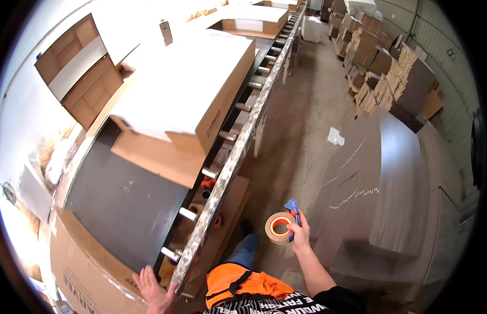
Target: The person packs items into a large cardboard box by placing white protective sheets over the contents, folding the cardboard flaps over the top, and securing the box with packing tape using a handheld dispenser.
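Down at the bottom edge: left hand (153,294) is flat with the fingers spread loose, gripping nothing, resting on the near corner of a cardboard box (84,272) right beside the metal rail (230,162) of the conveyor.
Right hand: right hand (301,233) is out to the side over the floor, fingers clenched round a tape dispenser (281,225), blue handle, tan roll with an orange core. It hangs in open air, touching nothing else.
Between the hands: orange vest and one jeans leg, standing just beside the rail.
Conveyor: rail edge runs away diagonally up the middle, rollers showing along it. Near part carries a dark panel (125,201), flush up to the rollers.
Next up the line: big white-topped carton (194,86) with a brown flap hanging over the dark panel, its right side near the rail edge. More cartons further along.
Right side: stack of grey-brown boards (390,188), near edge close to the right hand.
Floor room: concrete floor (301,112) forms a lane between rail and boards, narrow by the legs, wider further off, one small white scrap (335,136) lying in it.
Far right: stacks of flat cardboard (382,68) along the wall.
Far left: wooden cabinet unit (78,70) well off the line.
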Tool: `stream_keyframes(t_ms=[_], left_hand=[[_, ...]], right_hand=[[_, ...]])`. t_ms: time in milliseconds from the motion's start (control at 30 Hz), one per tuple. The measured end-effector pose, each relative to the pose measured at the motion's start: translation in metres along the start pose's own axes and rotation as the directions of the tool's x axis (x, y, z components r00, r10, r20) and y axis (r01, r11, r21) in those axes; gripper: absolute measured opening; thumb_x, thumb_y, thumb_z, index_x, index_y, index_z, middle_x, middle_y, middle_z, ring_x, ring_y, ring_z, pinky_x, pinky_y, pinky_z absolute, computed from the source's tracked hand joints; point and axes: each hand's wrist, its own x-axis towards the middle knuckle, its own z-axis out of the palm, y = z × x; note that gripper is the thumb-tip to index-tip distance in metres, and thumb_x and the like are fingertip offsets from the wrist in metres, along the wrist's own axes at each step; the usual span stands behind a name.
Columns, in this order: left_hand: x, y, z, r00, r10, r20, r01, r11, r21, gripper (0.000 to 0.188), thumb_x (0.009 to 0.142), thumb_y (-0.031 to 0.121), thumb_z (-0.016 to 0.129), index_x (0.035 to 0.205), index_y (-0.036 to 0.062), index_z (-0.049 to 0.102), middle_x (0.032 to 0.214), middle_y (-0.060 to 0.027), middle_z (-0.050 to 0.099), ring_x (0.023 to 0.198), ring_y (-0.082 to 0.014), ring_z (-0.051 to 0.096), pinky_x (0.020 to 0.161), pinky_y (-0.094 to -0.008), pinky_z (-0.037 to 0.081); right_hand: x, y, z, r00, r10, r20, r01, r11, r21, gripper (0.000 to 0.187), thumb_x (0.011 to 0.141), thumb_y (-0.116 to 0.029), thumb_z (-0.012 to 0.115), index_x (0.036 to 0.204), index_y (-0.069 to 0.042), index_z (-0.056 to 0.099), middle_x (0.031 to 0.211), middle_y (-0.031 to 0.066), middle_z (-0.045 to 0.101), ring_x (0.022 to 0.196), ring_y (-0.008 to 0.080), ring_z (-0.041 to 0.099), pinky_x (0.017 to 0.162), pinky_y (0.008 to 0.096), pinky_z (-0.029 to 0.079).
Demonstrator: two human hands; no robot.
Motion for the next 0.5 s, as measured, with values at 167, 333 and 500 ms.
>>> stream_keyframes(t_ms=[167, 333, 500], left_hand=[[0.226, 0.116, 0.043, 0.918, 0.245, -0.312, -0.342, 0.888, -0.308, 0.075, 0.071, 0.024, 0.084, 0.133, -0.0031, 0.051, 0.141, -0.0272, 0.046, 0.128, -0.0454, 0.046, 0.107, -0.0507, 0.040], [0.409, 0.222, -0.006, 0.738, 0.466, -0.488, -0.613, 0.766, -0.195, 0.064, 0.073, 0.021, 0.081, 0.128, 0.0009, 0.057, 0.137, -0.0202, 0.053, 0.124, -0.0386, 0.051, 0.103, -0.0458, 0.045], [0.517, 0.265, 0.002, 0.908, 0.238, -0.345, -0.324, 0.921, -0.217, 0.076, 0.075, 0.029, 0.082, 0.137, -0.0004, 0.049, 0.144, -0.0214, 0.045, 0.128, -0.0397, 0.044, 0.107, -0.0459, 0.039]], right_hand=[[0.077, -0.007, 0.023, 0.997, 0.028, -0.071, -0.033, 0.997, -0.070, 0.089, 0.067, 0.003, 0.072, 0.147, 0.010, 0.033, 0.122, 0.0169, 0.061, 0.103, 0.0214, 0.062, 0.094, 0.0338, 0.048], [0.139, -0.075, 0.050, 0.999, 0.016, -0.046, -0.018, 0.998, -0.057, 0.086, 0.071, 0.000, 0.071, 0.148, 0.008, 0.031, 0.121, 0.0164, 0.059, 0.109, 0.0222, 0.059, 0.096, 0.0336, 0.046], [0.233, -0.119, 0.068, 0.995, -0.055, -0.081, 0.074, 0.967, 0.244, 0.062, 0.077, 0.003, 0.061, 0.137, 0.002, 0.045, 0.121, 0.0129, 0.058, 0.111, 0.0240, 0.058, 0.100, 0.0359, 0.045]])
